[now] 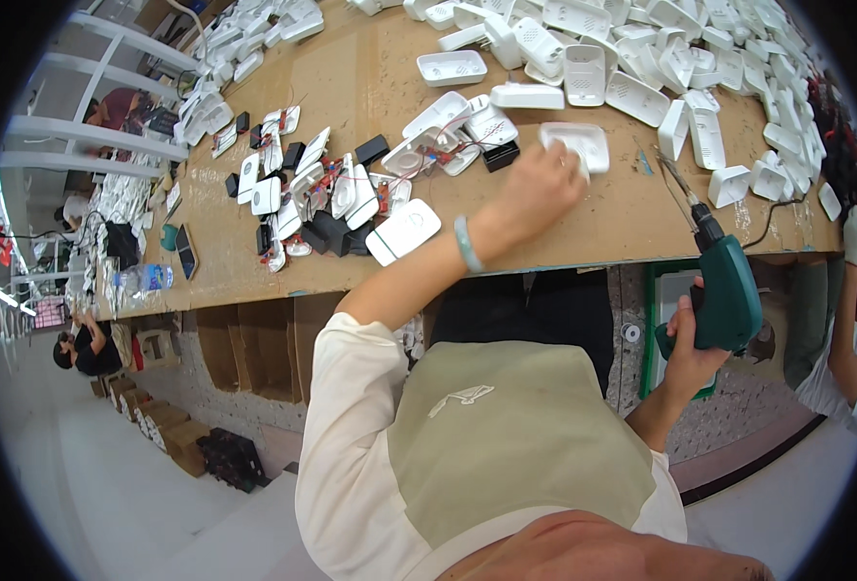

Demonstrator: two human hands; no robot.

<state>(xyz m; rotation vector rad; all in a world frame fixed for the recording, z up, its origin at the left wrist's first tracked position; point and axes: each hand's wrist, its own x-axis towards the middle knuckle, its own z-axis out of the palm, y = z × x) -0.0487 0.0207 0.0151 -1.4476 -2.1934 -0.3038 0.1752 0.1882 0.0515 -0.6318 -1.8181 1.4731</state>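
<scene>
In my right hand (691,339) is a dark green, pistol-shaped soldering gun (726,290), gripped by its handle. Its long, thin metal tip points up and left over the table, and a black cable trails to the right. My left hand (549,184) reaches over a shallow white plastic housing (588,143). The fingers are curled together at its lower left side; what they pinch, if anything, is hidden and slightly blurred. Close by on the left lie a black box-shaped part (500,156) and a white housing (491,124) with red wires.
White housings (583,76) are heaped across the back and right. To the left sits a cluster of white cases (354,192) with wires and black blocks. A water bottle (145,279) lies near the table's left end. Another person's gloved hand (854,235) shows at far right.
</scene>
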